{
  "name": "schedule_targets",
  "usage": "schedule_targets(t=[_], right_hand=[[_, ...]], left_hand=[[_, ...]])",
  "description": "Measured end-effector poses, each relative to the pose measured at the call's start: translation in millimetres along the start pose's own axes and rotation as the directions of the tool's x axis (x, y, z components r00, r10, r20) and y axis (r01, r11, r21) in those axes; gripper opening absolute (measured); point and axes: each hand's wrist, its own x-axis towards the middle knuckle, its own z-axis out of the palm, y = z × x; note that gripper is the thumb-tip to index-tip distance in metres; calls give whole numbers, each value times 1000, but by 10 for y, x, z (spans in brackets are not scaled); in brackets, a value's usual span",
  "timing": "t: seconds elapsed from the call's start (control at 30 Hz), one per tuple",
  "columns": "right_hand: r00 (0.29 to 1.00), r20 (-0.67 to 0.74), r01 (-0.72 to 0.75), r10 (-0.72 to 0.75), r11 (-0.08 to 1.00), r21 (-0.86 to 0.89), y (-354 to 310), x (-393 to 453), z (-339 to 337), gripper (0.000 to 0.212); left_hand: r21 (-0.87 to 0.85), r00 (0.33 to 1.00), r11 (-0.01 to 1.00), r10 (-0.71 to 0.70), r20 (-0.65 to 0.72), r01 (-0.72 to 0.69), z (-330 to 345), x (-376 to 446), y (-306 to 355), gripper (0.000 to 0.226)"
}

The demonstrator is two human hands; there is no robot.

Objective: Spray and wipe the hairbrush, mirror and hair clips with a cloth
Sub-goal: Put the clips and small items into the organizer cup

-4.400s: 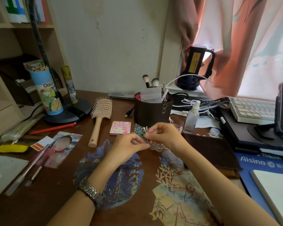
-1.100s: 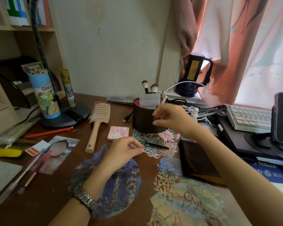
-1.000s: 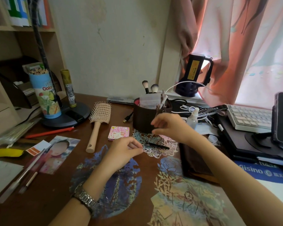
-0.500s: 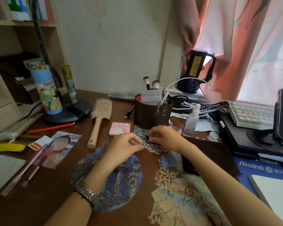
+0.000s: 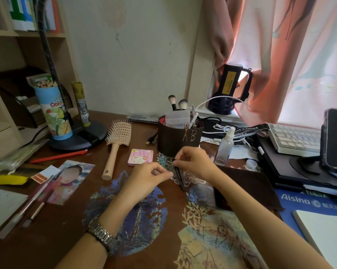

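My right hand (image 5: 194, 162) pinches the top end of a black hair clip (image 5: 180, 181), which hangs slanting down over the desk. My left hand (image 5: 144, 181) has its fingers curled, and its fingertips pinch at the clip's middle from the left. Two more hair clips (image 5: 189, 133) are clipped on the rim of a brown holder (image 5: 171, 142). The beige hairbrush (image 5: 118, 136) lies left of the holder, and a pink square compact mirror (image 5: 140, 157) lies beside it. A clear spray bottle (image 5: 225, 148) stands to the right. A brown cloth (image 5: 247, 189) lies flat under my right forearm.
A lamp base (image 5: 80, 136) and a tube of coloured pencils (image 5: 53, 111) stand at the back left. A photo (image 5: 70, 179) and pens lie on the left. A keyboard (image 5: 293, 138), a phone on a stand (image 5: 336, 138) and cables crowd the right.
My right hand left the holder's rim, came down to the desk, picked up the black clip and lifted it by one end. My left hand stayed in place and now meets it.
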Motion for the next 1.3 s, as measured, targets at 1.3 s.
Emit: schedule_targets(t=[1.3], right_hand=[[998,62,6,-12,996,94,-80,-85,-222,16]], left_hand=[[57,999,998,32,-36,-30,32,24,-12,19]])
